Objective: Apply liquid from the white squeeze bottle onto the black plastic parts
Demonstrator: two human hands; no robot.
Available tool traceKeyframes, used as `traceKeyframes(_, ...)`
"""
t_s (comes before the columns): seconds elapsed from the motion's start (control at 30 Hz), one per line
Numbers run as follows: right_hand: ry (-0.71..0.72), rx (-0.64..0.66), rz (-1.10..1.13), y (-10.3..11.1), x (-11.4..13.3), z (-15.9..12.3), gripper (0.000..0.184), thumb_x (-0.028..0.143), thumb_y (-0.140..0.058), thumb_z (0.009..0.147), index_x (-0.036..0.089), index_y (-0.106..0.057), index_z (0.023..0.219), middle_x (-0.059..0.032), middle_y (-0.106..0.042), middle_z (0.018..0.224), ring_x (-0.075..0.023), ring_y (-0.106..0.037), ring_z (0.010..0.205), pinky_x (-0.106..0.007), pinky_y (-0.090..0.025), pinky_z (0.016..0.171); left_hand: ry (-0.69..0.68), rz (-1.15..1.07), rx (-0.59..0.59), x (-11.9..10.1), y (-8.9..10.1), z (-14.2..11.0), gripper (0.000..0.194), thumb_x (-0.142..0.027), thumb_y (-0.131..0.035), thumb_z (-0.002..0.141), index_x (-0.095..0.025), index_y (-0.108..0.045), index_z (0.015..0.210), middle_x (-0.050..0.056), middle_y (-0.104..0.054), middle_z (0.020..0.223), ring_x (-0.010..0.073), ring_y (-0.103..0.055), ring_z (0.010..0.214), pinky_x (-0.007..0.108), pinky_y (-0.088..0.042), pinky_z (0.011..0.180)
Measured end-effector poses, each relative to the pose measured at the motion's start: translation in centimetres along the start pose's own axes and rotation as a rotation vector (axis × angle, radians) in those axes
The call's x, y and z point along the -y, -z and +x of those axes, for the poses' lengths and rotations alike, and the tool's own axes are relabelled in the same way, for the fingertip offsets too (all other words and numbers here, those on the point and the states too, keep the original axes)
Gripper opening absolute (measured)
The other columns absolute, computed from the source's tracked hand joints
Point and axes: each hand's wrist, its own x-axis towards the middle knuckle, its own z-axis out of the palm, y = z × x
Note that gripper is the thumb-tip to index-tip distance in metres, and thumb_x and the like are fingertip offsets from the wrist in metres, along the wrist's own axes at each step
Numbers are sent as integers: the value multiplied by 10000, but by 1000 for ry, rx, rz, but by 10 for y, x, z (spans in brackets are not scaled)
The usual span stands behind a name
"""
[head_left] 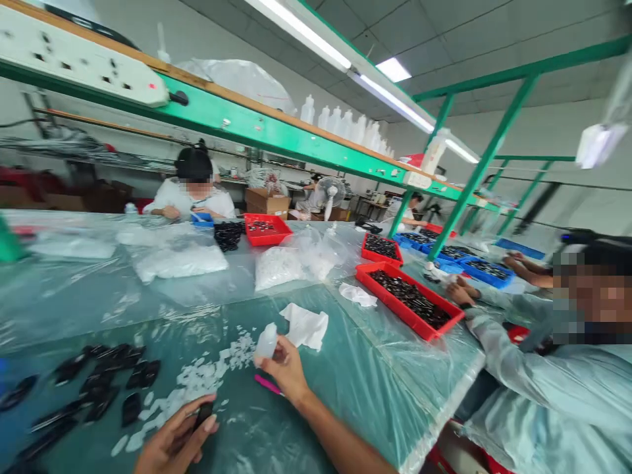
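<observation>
My left hand (175, 438) is closed around a small black plastic part (204, 413), low in the view. To its right, my right hand (286, 372) grips a translucent white squeeze bottle (266, 341), held tilted above the table. Between and beyond my hands lies a scatter of small white pieces (207, 372). A bright pink tool (268, 384), its kind unclear, rests just below my right hand. Several black plastic parts (99, 375) are spread to the left of my left hand. A crumpled white cloth or tissue (307, 325) lies beyond the bottle.
A red tray (363, 268) of dark parts stands right of centre, with a smaller red tray (378, 258) behind it. Plastic bags of white pieces (279, 268) lie further back. A co-worker (533, 368) sits close on the right. A green shelf beam (276, 141) crosses overhead.
</observation>
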Motion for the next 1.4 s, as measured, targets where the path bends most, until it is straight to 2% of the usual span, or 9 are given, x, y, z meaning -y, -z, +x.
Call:
traceKeyframes(0.07, -26, 39, 127, -5, -6, -8, 279, 360, -604, 829, 130, -577, 985, -27, -612, 858, -131, -590, 732, -276, -492, 628, 54, -152, -9, -17, 0, -9, 600, -601, -658, 664, -170, -600, 1078, 76, -690, 872, 225, -646, 754, 234, -502, 554)
traceKeyframes(0.17, -90, 59, 257, -4, -10, -18, 313, 415, -592, 820, 166, -596, 1008, -27, -626, 866, -117, -554, 702, -253, -461, 642, 129, -343, 57, -31, 6, -14, 572, -539, -689, 680, -140, -607, 1080, 93, -682, 934, 184, -634, 690, 252, -510, 620)
traceKeyframes(0.27, -151, 105, 343, -3, -10, -26, 274, 426, -551, 845, 176, -627, 927, 3, -596, 756, -87, -490, 588, -233, -414, 600, 211, -566, 149, -36, 14, -17, 519, -511, -605, 784, -116, -587, 1121, 133, -657, 1028, 203, -651, 800, 297, -518, 756)
traceKeyframes(0.37, -214, 144, 424, -6, -7, -33, 270, 430, -517, 862, 186, -630, 871, 11, -565, 727, -84, -455, 561, -239, -396, 595, 235, -737, 160, -36, 18, -19, 491, -492, -503, 862, -94, -564, 1143, 165, -640, 1063, 215, -657, 838, 310, -518, 778)
traceKeyframes(0.77, -372, 266, 813, 6, 13, -39, 328, 410, -390, 896, 191, -551, 712, 8, -428, 664, -97, -346, 526, -285, -399, 571, 243, -881, 209, -36, 22, -24, 449, -444, -438, 908, -90, -561, 1154, 180, -627, 1077, 220, -663, 838, 337, -534, 797)
traceKeyframes(0.93, -421, 289, 954, 1, 14, -41, 318, 397, -377, 886, 174, -540, 730, 19, -368, 639, -90, -271, 515, -280, -358, 534, 233, -797, 164, -36, 19, -25, 401, -379, -562, 864, -113, -558, 1164, 152, -644, 1035, 194, -664, 826, 319, -538, 796)
traceKeyframes(1.07, -505, 222, 1002, -2, 11, -42, 241, 397, -470, 834, 178, -542, 765, 40, -327, 635, -74, -232, 502, -257, -342, 512, 88, -615, 91, -38, 16, -27, 435, -386, -624, 816, -140, -563, 1169, 138, -627, 1053, 230, -661, 842, 342, -540, 773)
traceKeyframes(1.2, -567, 142, 1018, -4, 8, -44, 205, 393, -575, 765, 192, -536, 771, 54, -306, 642, -61, -214, 487, -239, -323, 488, -71, -424, 36, -41, 13, -31, 340, -376, -627, 808, -194, -610, 1094, 113, -580, 1132, 221, -645, 841, 321, -518, 763)
traceKeyframes(1.4, -602, 120, 926, -9, 6, -48, 259, 453, -586, 772, 195, -558, 766, 63, -309, 576, -60, -247, 454, -241, -333, 474, -153, -228, 1, -41, 9, -35, 235, -329, -591, 833, -233, -642, 1041, 82, -557, 1127, 180, -597, 861, 276, -482, 791)
